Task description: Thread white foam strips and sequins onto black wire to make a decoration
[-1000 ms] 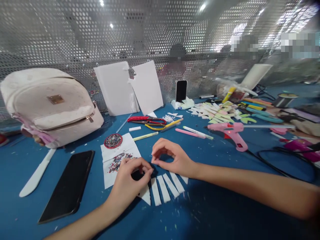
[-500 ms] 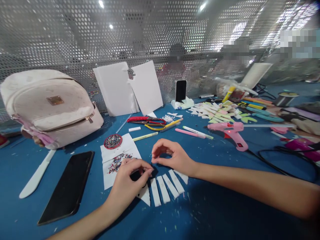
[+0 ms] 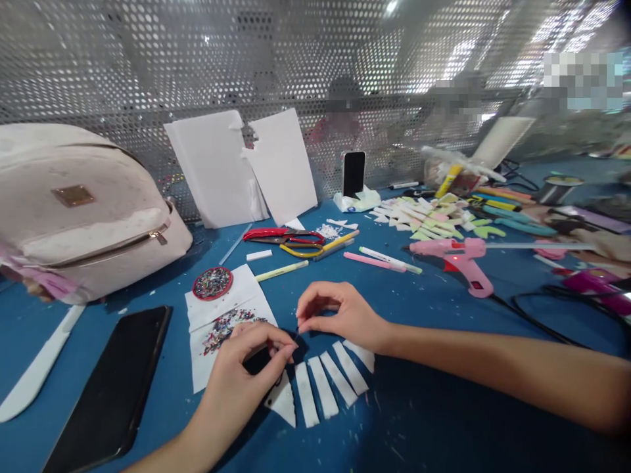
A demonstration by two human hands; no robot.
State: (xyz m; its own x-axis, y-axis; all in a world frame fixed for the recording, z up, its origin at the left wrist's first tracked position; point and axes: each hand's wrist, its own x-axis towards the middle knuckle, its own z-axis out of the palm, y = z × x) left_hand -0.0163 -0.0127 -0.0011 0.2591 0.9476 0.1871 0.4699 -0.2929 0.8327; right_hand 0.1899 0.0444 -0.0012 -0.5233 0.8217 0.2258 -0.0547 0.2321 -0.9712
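My left hand (image 3: 256,358) is closed in a pinch above a white triangular piece (image 3: 283,399) with dark dots along its edge. Thumb and forefinger of my right hand (image 3: 340,315) are also pressed together, close to the left fingertips. Something thin and dark may run between the two pinches, too small to name. Below the hands, several white strips (image 3: 323,387) lie fanned out on the blue table (image 3: 419,407). Beside my left hand, multicoloured beads (image 3: 229,328) are spread on a white paper sheet (image 3: 200,374), with a round red dish (image 3: 213,284) full of beads at its top.
A pink glue gun (image 3: 461,256) with a cord lies at right. Red-handled scissors (image 3: 283,238), pens (image 3: 379,259) and foam scraps (image 3: 424,217) lie further back. At left are a black phone (image 3: 111,387), a white knife (image 3: 42,364) and a pale backpack (image 3: 93,217).
The camera view has shifted slightly, so the backpack, phone and paper appear further left. Both hands stay close together in their pinches, with little movement.
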